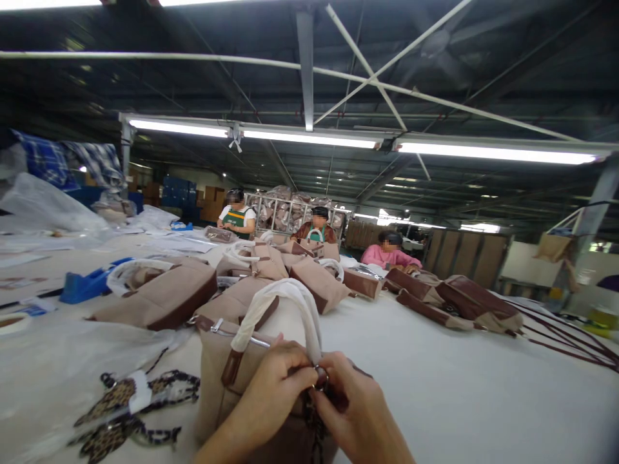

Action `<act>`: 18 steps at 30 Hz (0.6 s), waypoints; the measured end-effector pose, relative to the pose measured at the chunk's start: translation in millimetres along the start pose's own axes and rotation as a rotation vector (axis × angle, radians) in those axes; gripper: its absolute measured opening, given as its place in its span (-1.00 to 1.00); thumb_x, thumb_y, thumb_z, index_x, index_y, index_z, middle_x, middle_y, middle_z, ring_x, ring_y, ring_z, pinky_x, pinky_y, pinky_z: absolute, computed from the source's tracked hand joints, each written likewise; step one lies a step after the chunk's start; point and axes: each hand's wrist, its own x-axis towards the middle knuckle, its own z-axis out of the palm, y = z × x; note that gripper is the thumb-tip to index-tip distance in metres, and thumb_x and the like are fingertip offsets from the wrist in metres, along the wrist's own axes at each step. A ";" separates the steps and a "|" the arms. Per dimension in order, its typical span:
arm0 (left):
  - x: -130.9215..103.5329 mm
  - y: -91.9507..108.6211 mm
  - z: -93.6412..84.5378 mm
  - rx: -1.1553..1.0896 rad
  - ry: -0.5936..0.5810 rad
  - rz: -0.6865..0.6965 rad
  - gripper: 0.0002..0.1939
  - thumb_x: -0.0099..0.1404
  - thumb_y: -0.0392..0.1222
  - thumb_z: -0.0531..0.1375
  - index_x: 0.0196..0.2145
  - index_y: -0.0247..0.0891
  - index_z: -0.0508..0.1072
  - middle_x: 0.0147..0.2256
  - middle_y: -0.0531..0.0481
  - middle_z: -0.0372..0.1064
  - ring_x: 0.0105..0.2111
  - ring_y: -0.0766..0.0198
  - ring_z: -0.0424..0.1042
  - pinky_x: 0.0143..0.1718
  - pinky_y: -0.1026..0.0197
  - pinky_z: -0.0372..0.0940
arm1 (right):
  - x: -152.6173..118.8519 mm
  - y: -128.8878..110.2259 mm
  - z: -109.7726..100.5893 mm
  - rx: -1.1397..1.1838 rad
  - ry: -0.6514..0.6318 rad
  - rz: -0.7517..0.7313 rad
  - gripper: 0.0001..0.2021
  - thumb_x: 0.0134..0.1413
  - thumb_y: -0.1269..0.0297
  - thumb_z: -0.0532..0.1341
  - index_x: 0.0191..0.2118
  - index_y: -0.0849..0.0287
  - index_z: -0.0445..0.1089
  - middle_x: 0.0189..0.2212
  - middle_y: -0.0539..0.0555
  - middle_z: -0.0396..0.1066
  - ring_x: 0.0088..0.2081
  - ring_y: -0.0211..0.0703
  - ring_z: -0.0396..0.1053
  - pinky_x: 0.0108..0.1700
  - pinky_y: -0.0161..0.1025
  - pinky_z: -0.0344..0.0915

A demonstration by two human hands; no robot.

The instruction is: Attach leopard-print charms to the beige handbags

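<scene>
So yeah, left grip (280,377) and right grip (351,390) are pinching a metal ring (320,379) on this beige handbag (215,367), counter's (459,386) near edge.

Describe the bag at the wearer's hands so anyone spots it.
On the white table, look to the bottom centre. A beige bag with white-wrapped handles stands there: unlike the bags behind it, it is nearest, partly hidden by the left hand and right hand.

The head camera looked from the bench's (449,393) near side, roughly level across it, very close to the hands (273,385) above its near part, taking in co-workers (382,255) beyond it and the roof (203,90) overhead.
</scene>
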 end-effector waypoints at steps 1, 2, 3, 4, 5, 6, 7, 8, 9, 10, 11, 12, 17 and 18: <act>0.1 -0.2 -1.2 0.004 -0.014 0.004 -0.79 0.16 -0.17 0.11 -0.60 -0.21 0.25 -0.52 0.15 0.23 -0.34 0.25 0.35 0.26 0.10 -0.28 | 1.0 1.2 -3.3 0.009 -0.017 -0.033 -0.83 0.00 0.46 0.11 -0.28 0.06 0.29 -0.50 -0.08 0.38 -0.48 -0.19 0.38 -0.45 -0.34 0.24; 0.2 -0.3 -2.6 0.010 -0.029 0.008 -0.79 0.17 -0.18 0.11 -0.60 -0.21 0.24 -0.52 0.16 0.21 -0.35 0.26 0.34 0.25 0.10 -0.25 | 1.8 2.4 -6.3 0.018 -0.027 -0.065 -0.82 0.01 0.46 0.12 -0.26 0.06 0.30 -0.47 -0.07 0.39 -0.46 -0.20 0.37 -0.44 -0.35 0.25; 0.3 -0.4 -3.9 0.015 -0.044 0.012 -0.79 0.17 -0.18 0.11 -0.59 -0.21 0.23 -0.52 0.17 0.19 -0.35 0.27 0.33 0.24 0.10 -0.21 | 2.3 3.7 -8.6 0.028 -0.033 -0.093 -0.81 0.02 0.47 0.13 -0.24 0.07 0.32 -0.45 -0.06 0.41 -0.44 -0.21 0.37 -0.42 -0.36 0.26; 0.4 -0.5 -5.4 0.018 -0.059 0.013 -0.79 0.18 -0.18 0.10 -0.59 -0.21 0.23 -0.52 0.17 0.19 -0.35 0.27 0.32 0.23 0.11 -0.18 | 2.7 5.0 -10.3 0.043 -0.042 -0.116 -0.80 0.02 0.47 0.14 -0.22 0.07 0.33 -0.43 -0.05 0.42 -0.44 -0.22 0.37 -0.40 -0.37 0.27; 0.5 -0.6 -6.8 0.019 -0.075 0.013 -0.79 0.19 -0.19 0.10 -0.58 -0.21 0.24 -0.51 0.17 0.20 -0.34 0.27 0.31 0.21 0.12 -0.15 | 2.9 6.3 -11.4 0.064 -0.055 -0.132 -0.80 0.03 0.47 0.15 -0.21 0.07 0.34 -0.41 -0.05 0.43 -0.44 -0.23 0.37 -0.40 -0.39 0.28; 0.5 -0.6 -8.2 0.018 -0.093 0.010 -0.80 0.19 -0.19 0.09 -0.57 -0.22 0.26 -0.49 0.16 0.23 -0.31 0.26 0.32 0.21 0.12 -0.14 | 3.0 7.3 -11.9 0.084 -0.069 -0.138 -0.81 0.03 0.46 0.17 -0.22 0.08 0.35 -0.42 -0.05 0.43 -0.45 -0.24 0.36 -0.41 -0.40 0.28; 0.6 -0.6 -9.5 0.016 -0.111 0.003 -0.81 0.19 -0.19 0.09 -0.56 -0.21 0.30 -0.47 0.15 0.27 -0.28 0.24 0.33 0.20 0.12 -0.13 | 3.0 8.2 -11.9 0.100 -0.075 -0.135 -0.83 0.02 0.45 0.19 -0.24 0.09 0.35 -0.44 -0.06 0.42 -0.46 -0.25 0.35 -0.43 -0.41 0.28; 0.5 -0.4 -10.6 0.015 -0.124 -0.002 -0.82 0.20 -0.19 0.09 -0.54 -0.21 0.33 -0.45 0.14 0.31 -0.25 0.23 0.33 0.21 0.12 -0.13 | 3.1 8.7 -11.7 0.110 -0.073 -0.128 -0.86 0.02 0.44 0.20 -0.27 0.09 0.35 -0.46 -0.07 0.40 -0.47 -0.25 0.34 -0.45 -0.42 0.28; 0.5 -0.2 -11.6 0.014 -0.137 -0.005 -0.83 0.20 -0.19 0.09 -0.53 -0.21 0.36 -0.43 0.13 0.35 -0.23 0.22 0.34 0.21 0.11 -0.14 | 3.1 8.8 -11.2 0.117 -0.070 -0.122 -0.89 0.01 0.42 0.22 -0.30 0.10 0.34 -0.48 -0.08 0.37 -0.49 -0.26 0.32 -0.47 -0.43 0.26; 0.3 0.0 -12.4 0.015 -0.147 -0.009 -0.83 0.20 -0.19 0.09 -0.52 -0.21 0.39 -0.41 0.12 0.37 -0.21 0.21 0.34 0.22 0.11 -0.15 | 3.2 8.5 -10.7 0.119 -0.061 -0.117 -0.91 0.00 0.41 0.24 -0.33 0.11 0.32 -0.51 -0.09 0.34 -0.51 -0.27 0.30 -0.49 -0.43 0.25; 0.1 0.3 -12.9 0.014 -0.151 -0.013 -0.83 0.19 -0.19 0.09 -0.52 -0.21 0.40 -0.41 0.11 0.39 -0.20 0.20 0.34 0.21 0.11 -0.13 | 3.4 8.0 -10.1 0.117 -0.053 -0.114 -0.90 -0.01 0.40 0.25 -0.37 0.11 0.30 -0.53 -0.10 0.31 -0.53 -0.28 0.27 -0.51 -0.43 0.22; -0.1 0.6 -13.1 0.012 -0.152 -0.016 -0.82 0.19 -0.18 0.09 -0.52 -0.21 0.41 -0.40 0.11 0.39 -0.20 0.20 0.34 0.19 0.12 -0.09 | 3.5 7.2 -9.5 0.113 -0.049 -0.116 -0.89 -0.01 0.39 0.25 -0.39 0.11 0.29 -0.55 -0.12 0.28 -0.54 -0.30 0.25 -0.52 -0.43 0.20; -0.3 2.0 -10.4 -0.011 -0.118 -0.036 -0.82 0.17 -0.19 0.07 -0.56 -0.20 0.34 -0.47 0.10 0.31 -0.27 0.19 0.31 -0.02 0.16 0.11 | 1.6 5.0 -3.5 0.141 0.019 -0.104 -0.86 -0.01 0.38 0.23 -0.46 0.09 0.23 -0.59 -0.15 0.23 -0.57 -0.31 0.21 -0.53 -0.41 0.14; -0.2 2.1 -9.5 -0.014 -0.107 -0.040 -0.82 0.17 -0.20 0.07 -0.57 -0.20 0.32 -0.49 0.11 0.28 -0.30 0.20 0.30 -0.03 0.16 0.11 | 0.7 5.4 -1.8 0.149 0.036 -0.099 -0.87 0.01 0.37 0.23 -0.45 0.09 0.24 -0.59 -0.14 0.24 -0.57 -0.30 0.21 -0.53 -0.40 0.14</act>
